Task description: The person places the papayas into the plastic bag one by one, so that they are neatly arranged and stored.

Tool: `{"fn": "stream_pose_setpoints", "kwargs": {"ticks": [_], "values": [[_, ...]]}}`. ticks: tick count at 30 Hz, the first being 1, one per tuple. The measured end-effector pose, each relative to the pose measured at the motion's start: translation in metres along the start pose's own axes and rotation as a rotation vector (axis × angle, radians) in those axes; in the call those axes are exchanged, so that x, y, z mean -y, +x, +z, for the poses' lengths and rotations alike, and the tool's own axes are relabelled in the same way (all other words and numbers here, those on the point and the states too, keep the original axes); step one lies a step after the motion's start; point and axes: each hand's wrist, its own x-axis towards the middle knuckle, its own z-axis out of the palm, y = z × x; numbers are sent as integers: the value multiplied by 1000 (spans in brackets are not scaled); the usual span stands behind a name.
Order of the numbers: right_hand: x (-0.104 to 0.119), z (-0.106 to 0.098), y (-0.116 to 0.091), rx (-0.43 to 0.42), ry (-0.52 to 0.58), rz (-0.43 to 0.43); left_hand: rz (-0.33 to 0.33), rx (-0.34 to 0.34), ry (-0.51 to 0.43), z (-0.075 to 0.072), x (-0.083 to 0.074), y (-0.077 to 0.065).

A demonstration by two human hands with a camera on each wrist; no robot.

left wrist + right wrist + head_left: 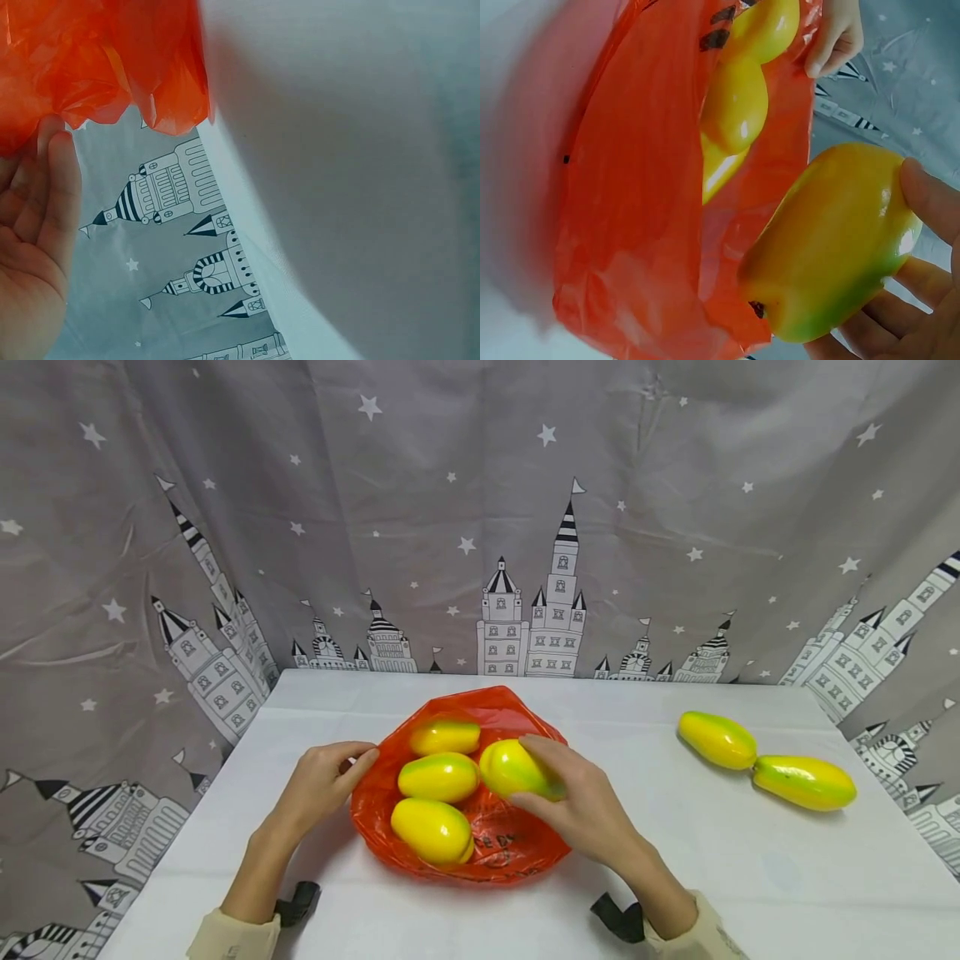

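Observation:
An orange-red plastic bag (517,860) with black print lies on the table, its mouth spread wide. Three glossy yellow-green papayas (438,777) sit inside it on the left. My left hand (322,785) pinches the bag's left rim between thumb and fingers; in the left wrist view its fingertips meet the bag's edge. Over the right part of the bag mouth, my right hand (585,793) grips another papaya (825,240), thumb on one side and fingers on the other. The dark stem end of that fruit points away from the palm in the right wrist view.
Two more papayas (716,739) lie end to end on the right of the white table (675,877). Behind the table hangs a grey curtain (420,485) printed with castles and stars. Dark straps (618,918) hang at both wrists.

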Motion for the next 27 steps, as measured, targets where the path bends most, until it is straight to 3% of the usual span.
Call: {"fn": "stream_pose_setpoints", "kwargs": {"ticks": [9, 27], "values": [[-7, 14, 17, 55, 13, -20, 15, -6, 9, 0, 1, 0], [-29, 22, 37, 112, 9, 106, 10, 9, 9, 1, 0, 1]]}}
